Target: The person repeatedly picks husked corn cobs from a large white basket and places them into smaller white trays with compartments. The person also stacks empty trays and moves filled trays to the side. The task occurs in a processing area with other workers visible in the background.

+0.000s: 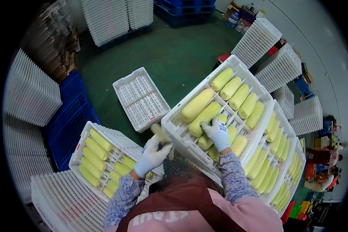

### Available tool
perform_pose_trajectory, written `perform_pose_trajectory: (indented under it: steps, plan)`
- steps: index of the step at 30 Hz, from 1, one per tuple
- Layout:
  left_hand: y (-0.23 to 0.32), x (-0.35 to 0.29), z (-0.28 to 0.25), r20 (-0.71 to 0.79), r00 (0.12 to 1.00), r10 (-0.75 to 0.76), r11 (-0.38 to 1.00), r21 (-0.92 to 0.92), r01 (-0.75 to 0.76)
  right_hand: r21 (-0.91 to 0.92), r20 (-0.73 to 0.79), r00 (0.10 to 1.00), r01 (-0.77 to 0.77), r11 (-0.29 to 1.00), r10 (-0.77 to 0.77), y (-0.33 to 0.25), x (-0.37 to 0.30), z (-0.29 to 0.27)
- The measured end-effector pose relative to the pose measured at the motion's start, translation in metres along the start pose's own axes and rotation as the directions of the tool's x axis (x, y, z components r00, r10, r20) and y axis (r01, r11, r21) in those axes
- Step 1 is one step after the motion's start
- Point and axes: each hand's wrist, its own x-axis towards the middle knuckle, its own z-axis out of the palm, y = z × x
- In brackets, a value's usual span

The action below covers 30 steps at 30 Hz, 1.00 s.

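Observation:
Pale green ears of corn in their husks [203, 115] lie in rows in a white divided crate [176, 117] to my right. My right hand [217, 133], in a white glove with a grey-blue fingertip area, reaches into this crate, its fingers curled against an ear of corn. In front of me, between two crates, my left hand [154, 154] is gloved too and closed around a tan, elongated thing [161, 133], smeared by motion, whose kind I cannot make out. Close to my left forearm, another white crate [87, 133] holds more ears of corn.
A white slatted crate [140, 98] without corn sits on the green floor ahead. More filled crates [276, 154] adjoin on the right. Stacks of white trays [31, 89] and a blue pallet [71, 112] stand left. Other people [328, 158] work at far right.

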Motion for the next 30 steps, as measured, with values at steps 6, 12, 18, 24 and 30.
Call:
perform_pose_trajectory:
  steps: [6,12,18,24,30]
  plan:
    - [-0.005,0.040,0.039,0.080,0.979,0.187,0.969,0.149,-0.197,0.454,0.093,0.976,0.136,0.881,-0.199,-0.004,-0.047,0.005]
    - [-0.020,0.036,0.076,0.310,0.834,0.456,0.824,0.206,-0.527,0.853,0.158,0.979,-0.070,0.518,-0.127,-0.005,-0.090,-0.021]
    - [-0.042,0.042,0.088,0.199,0.930,0.310,0.830,0.420,-0.366,0.804,-0.033,0.973,0.161,0.572,-0.227,-0.028,-0.072,-0.037]
    - [-0.018,0.018,0.084,0.023,0.996,-0.091,0.845,-0.528,0.090,0.384,-0.056,0.939,0.333,0.861,-0.339,-0.008,-0.016,0.026]
    - [-0.067,-0.039,0.021,-0.638,0.676,-0.368,0.729,-0.650,-0.217,0.825,-0.165,0.985,0.165,0.540,-0.049,-0.068,-0.069,0.021]
